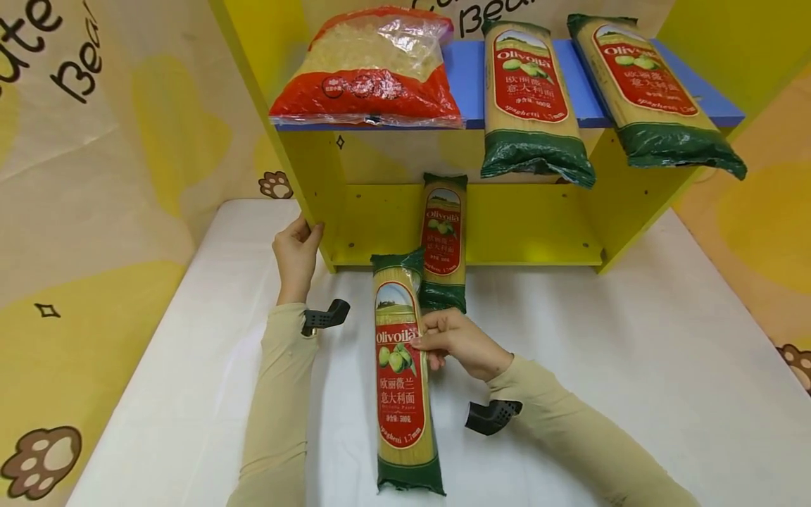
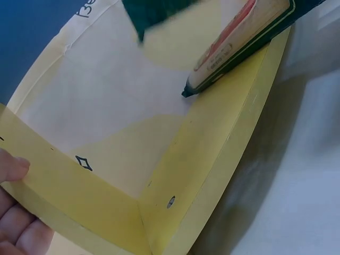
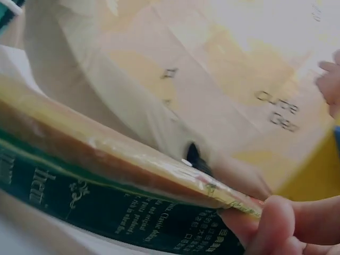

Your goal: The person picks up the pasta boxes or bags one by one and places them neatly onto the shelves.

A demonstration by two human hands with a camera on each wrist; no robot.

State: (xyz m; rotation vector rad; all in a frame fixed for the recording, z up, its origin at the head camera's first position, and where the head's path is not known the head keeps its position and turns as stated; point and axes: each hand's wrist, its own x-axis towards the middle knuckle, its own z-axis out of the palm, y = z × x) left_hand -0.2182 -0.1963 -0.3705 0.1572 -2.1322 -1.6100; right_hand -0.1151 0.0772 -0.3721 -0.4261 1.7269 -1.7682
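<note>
In the head view my right hand pinches the right edge of a spaghetti packet with green ends and a red label. That packet is held in front of the shelf, its top end overlapping a second spaghetti packet that lies on the yellow bottom board. The right wrist view shows the held packet's dark green back and the thumb and fingers at its edge. My left hand grips the front edge of the shelf's left side panel, thumb on the inner face.
On the blue upper shelf sit a red-trimmed clear bag of pale pasta and two more spaghetti packets, one in the middle and one at right, both jutting over the front edge. A white cloth covers the table.
</note>
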